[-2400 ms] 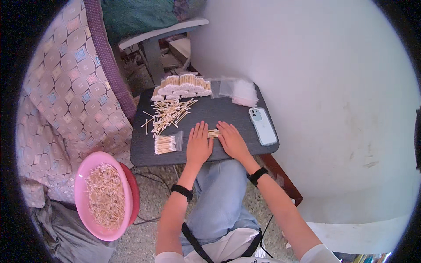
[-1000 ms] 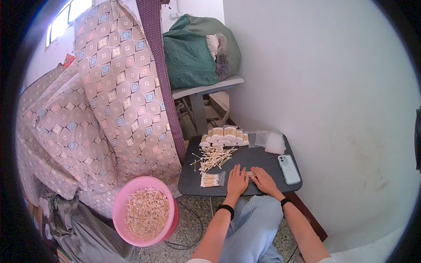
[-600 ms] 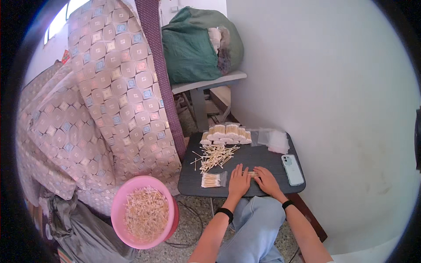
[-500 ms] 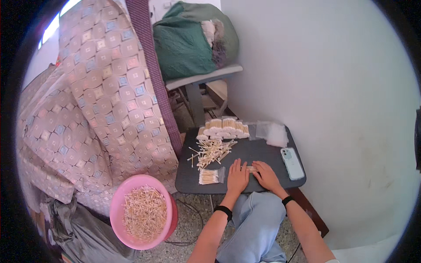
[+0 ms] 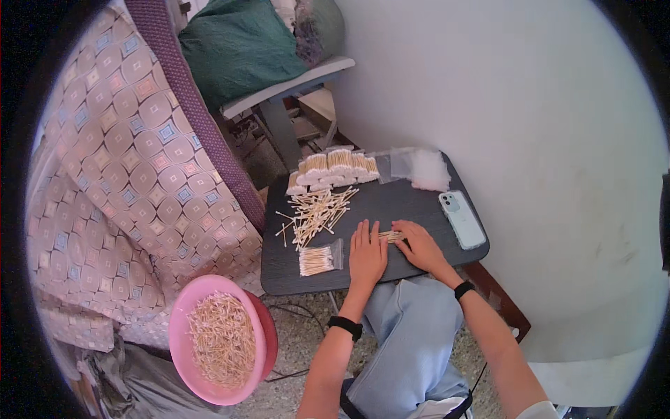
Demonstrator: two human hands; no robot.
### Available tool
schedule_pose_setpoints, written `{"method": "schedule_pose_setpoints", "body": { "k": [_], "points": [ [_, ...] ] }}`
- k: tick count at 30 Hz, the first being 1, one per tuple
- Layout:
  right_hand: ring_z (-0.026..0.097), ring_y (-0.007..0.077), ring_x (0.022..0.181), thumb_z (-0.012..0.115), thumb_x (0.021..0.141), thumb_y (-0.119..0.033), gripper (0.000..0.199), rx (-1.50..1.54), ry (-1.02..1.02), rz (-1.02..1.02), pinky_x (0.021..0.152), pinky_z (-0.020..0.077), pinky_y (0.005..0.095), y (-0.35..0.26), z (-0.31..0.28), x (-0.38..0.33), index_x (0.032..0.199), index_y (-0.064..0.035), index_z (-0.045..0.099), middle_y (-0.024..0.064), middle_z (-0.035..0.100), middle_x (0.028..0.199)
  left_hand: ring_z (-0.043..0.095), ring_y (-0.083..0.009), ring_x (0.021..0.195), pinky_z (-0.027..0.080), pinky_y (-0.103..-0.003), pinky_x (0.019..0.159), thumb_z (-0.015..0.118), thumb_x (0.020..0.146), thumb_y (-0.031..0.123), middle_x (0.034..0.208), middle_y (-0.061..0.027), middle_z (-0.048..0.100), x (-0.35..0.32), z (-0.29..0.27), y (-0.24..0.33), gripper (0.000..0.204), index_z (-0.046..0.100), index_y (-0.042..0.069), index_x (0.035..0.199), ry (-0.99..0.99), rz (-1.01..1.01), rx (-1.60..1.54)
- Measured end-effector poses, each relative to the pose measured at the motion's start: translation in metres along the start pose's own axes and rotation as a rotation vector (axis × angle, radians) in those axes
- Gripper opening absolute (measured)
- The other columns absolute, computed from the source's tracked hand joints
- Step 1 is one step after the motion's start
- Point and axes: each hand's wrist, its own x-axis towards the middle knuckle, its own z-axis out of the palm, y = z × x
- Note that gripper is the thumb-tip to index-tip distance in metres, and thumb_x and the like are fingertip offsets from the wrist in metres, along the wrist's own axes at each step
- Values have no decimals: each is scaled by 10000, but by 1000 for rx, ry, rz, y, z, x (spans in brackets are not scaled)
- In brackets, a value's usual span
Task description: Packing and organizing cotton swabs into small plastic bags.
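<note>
My left hand and my right hand lie side by side on a small dark table, pressing a little bunch of cotton swabs between them. A loose heap of wooden-stemmed cotton swabs sprawls left of my hands. A small clear bag filled with swabs lies near the table's front left. A row of packed swab bundles lines the far edge.
A pale green phone lies at the table's right. Empty clear bags sit at the far right corner. A pink basin of swabs stands on the floor, left. A patterned cloth hangs left; a grey chair holds a green sack.
The view has swung and come closer to the table. My hands stay together on the small bunch of swabs near the front edge.
</note>
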Motion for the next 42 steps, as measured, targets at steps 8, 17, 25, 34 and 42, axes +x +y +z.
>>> {"method": "schedule_pose_setpoints", "body": {
  "k": [8,17,25,34,42],
  "points": [
    [490,327,1107,566,825,-120,262,-42,31,-74,957,380,414,4,1,1,1059,-22,500,148,540,1163,376,-367,1243,300,-450,1028,456,911,255,1303,-242,421,-1,-2,2,336,503,30,1155,-30,25,0],
    [468,322,1158,545,842,-123,377,-121,-17,-36,1007,349,408,13,7,-8,1200,-23,480,156,513,1227,374,-362,1250,292,-448,1037,457,909,274,1319,-238,414,-4,2,4,395,512,25,1209,5,38,21],
    [451,320,1182,545,846,-120,349,-70,4,12,1011,354,400,1,5,-5,1177,-18,509,153,492,1259,372,-353,1256,281,-442,1046,458,904,275,1326,-236,411,-5,2,-2,421,501,19,1236,-4,29,30],
    [442,324,1192,544,850,-129,344,-128,-44,35,1012,356,398,2,0,-5,1179,-29,524,148,493,1264,336,-323,1289,255,-414,1071,462,899,292,1353,-224,383,-4,1,2,530,399,-77,1275,-59,-6,31],
    [417,323,1222,511,870,-138,393,-112,-26,34,1037,324,406,0,3,-5,1233,6,475,160,473,1288,301,-333,1310,232,-414,1082,468,892,291,1382,-247,332,-4,-2,1,592,323,-92,1320,-45,-4,8]
  ]
}}
